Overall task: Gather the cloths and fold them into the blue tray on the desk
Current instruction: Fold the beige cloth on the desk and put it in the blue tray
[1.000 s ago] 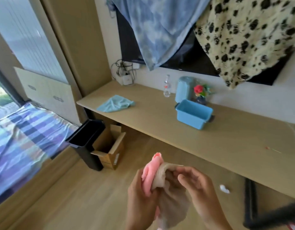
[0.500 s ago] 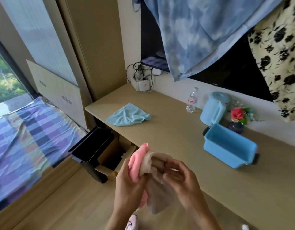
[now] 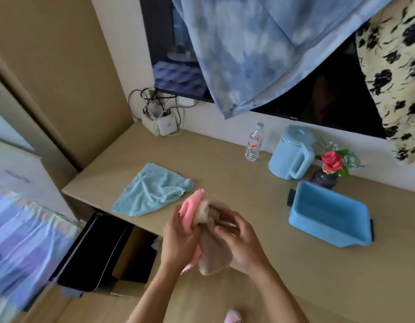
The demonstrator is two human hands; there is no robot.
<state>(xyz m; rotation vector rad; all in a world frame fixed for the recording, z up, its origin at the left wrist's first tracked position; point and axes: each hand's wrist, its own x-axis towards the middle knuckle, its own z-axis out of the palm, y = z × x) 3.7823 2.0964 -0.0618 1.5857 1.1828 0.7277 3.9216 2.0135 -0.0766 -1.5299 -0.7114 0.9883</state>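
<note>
My left hand (image 3: 178,238) grips a pink cloth (image 3: 190,209) and my right hand (image 3: 241,241) grips a beige cloth (image 3: 213,255); the two cloths are bunched together between my hands, above the desk's front edge. A light blue cloth (image 3: 155,191) lies spread flat on the desk (image 3: 225,173), just left of my hands. The blue tray (image 3: 330,217) stands empty on the desk to the right of my hands.
A water bottle (image 3: 254,143), a blue kettle (image 3: 291,155) and a vase of flowers (image 3: 331,169) stand along the wall behind the tray. A black bin (image 3: 94,250) and a cardboard box (image 3: 134,259) sit under the desk. Two cloths, blue tie-dye (image 3: 248,47) and spotted (image 3: 398,66), hang overhead. A bed (image 3: 22,241) lies at the left.
I have moved closer to the desk; the light blue cloth and the tray now lie just beside my hands. My hands still hold the pink and beige cloths together.
</note>
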